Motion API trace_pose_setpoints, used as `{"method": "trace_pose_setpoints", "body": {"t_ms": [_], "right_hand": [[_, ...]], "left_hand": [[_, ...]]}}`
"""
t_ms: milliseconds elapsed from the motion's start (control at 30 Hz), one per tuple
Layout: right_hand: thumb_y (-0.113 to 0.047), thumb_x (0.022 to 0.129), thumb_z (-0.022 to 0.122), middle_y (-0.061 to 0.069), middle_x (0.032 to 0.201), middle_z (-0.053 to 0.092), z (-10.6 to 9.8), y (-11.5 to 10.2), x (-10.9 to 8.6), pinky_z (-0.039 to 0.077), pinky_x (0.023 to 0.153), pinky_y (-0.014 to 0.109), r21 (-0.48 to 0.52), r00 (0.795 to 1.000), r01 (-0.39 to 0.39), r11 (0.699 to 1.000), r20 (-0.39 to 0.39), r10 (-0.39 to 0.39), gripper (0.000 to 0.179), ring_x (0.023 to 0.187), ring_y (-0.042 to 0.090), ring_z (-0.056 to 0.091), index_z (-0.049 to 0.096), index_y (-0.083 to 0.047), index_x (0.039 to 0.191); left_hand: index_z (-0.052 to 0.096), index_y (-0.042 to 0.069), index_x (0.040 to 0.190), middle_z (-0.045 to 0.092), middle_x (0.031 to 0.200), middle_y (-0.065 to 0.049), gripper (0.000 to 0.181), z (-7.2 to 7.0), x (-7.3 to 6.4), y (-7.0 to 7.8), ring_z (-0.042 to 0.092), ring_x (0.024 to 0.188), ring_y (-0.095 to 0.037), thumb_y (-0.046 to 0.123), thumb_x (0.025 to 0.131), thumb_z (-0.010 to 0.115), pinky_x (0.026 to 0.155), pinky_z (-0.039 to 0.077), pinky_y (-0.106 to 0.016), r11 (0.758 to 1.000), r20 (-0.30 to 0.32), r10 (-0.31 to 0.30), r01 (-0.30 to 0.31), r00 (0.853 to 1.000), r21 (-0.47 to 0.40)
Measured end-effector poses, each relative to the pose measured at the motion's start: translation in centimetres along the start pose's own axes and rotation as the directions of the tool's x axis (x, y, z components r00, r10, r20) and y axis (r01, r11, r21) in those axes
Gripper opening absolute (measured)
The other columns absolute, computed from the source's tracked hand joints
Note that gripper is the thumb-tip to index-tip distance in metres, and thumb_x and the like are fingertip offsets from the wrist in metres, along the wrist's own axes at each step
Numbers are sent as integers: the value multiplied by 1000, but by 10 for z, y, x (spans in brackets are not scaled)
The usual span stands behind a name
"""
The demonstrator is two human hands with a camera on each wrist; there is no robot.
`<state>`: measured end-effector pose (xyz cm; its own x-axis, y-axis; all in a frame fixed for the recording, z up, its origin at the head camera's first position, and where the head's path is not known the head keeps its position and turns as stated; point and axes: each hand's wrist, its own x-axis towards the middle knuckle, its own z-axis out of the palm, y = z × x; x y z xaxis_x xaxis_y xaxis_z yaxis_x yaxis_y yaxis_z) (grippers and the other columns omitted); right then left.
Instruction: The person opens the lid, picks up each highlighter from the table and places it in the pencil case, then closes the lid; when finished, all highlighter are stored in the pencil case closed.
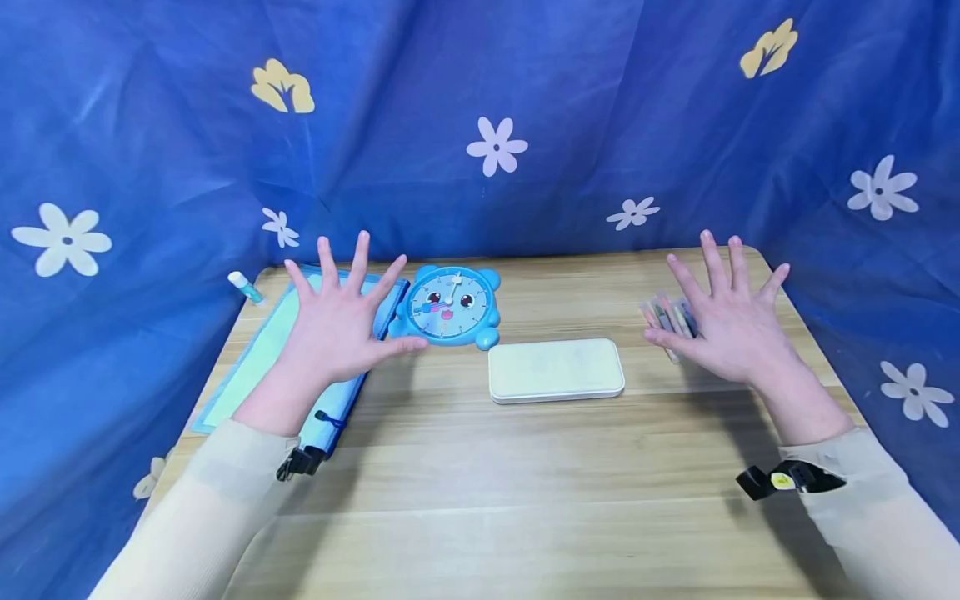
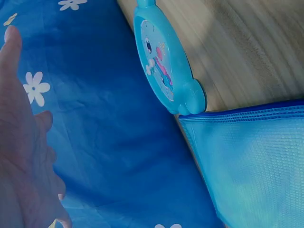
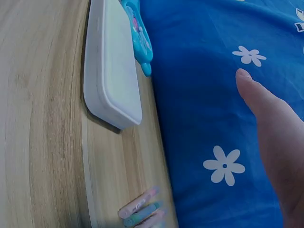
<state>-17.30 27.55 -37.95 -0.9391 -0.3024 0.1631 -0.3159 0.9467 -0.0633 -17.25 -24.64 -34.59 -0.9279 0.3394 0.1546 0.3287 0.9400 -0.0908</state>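
Observation:
Fingers spread wide, my left hand (image 1: 335, 323) hovers above a blue mesh zip pouch (image 1: 258, 358) at the table's left side. Just right of that hand, a blue bear-shaped toy clock (image 1: 447, 307) lies face up. My right hand (image 1: 735, 325), also spread and holding nothing, is over several pastel pens or markers (image 1: 660, 317), partly hidden by it. Between the hands lies a white, rounded pencil case (image 1: 557, 370), shut. The right wrist view shows the case (image 3: 116, 66) and the markers (image 3: 138, 209); the left wrist view shows the clock (image 2: 166, 61) beside the pouch (image 2: 247, 156).
A glue stick (image 1: 246, 287) with a white cap lies at the far left edge of the wooden table (image 1: 510, 500). Behind and beside the table hangs a blue cloth (image 1: 420, 125) with white and yellow flower prints.

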Motion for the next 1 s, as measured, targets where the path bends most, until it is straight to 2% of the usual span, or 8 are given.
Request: {"method": "trace_pose_setpoints", "body": {"t_ms": [267,433,533,567,667,767,800,1000], "right_hand": [[-80,90,60,13,175,-17,-3,-11,1,-25,100,82,25,999,42,999,-15,-42,108,157,41,-21,22,-19,171],[-76,91,62,13,176,-16,-3,-21,1,-14,102,88,88,996,87,992,-1,-87,104,158,41,-17,29,-15,169],[-74,91,66,11,176,-13,-2,-27,1,-5,105,90,142,993,115,983,-4,-116,103,160,44,-8,31,-15,168],[-73,91,67,10,177,-12,-1,-28,1,-2,107,89,169,993,121,978,-3,-122,102,160,44,-4,32,-16,167],[-69,91,70,7,177,-5,-1,-34,-1,7,113,84,262,990,136,955,10,-144,99,159,46,8,35,-16,167],[-64,92,73,8,177,4,0,-38,-3,13,117,78,340,985,150,928,26,-169,94,157,47,15,38,-17,165],[-63,92,74,8,177,7,0,-40,-3,13,118,76,362,983,157,919,29,-179,92,157,47,17,39,-17,165],[-54,90,81,5,174,22,4,-49,-5,15,116,79,487,975,188,853,14,-223,88,157,41,23,43,-21,162]], "left_hand": [[17,35,171,-4,177,-12,116,-3,-3,7,-12,153,-59,98,79,49,106,-19,-82,1000,4,26,-26,1000,-6],[32,26,169,9,177,-10,111,-4,-4,15,1,159,-49,96,83,46,109,-13,-83,997,61,34,-30,998,-65],[50,20,161,29,172,-11,106,-1,-6,18,22,157,-44,94,85,48,113,-1,-83,988,64,39,-29,997,-154],[56,18,157,46,163,-12,102,0,-7,20,41,149,-43,91,86,51,116,12,-81,979,67,44,-29,997,-202],[69,14,143,72,134,-10,86,3,-9,24,64,126,-37,81,89,63,109,42,-67,930,78,42,-10,996,-367],[73,13,136,78,116,-6,71,9,-10,30,71,112,-32,67,90,73,96,55,-56,859,88,44,7,995,-511],[74,14,136,76,125,-5,68,11,-10,32,68,122,-31,64,90,76,99,54,-56,837,82,44,9,996,-548],[66,17,145,65,146,0,70,25,-11,46,63,129,-25,50,86,87,110,48,-50,692,55,57,1,997,-722]]}}
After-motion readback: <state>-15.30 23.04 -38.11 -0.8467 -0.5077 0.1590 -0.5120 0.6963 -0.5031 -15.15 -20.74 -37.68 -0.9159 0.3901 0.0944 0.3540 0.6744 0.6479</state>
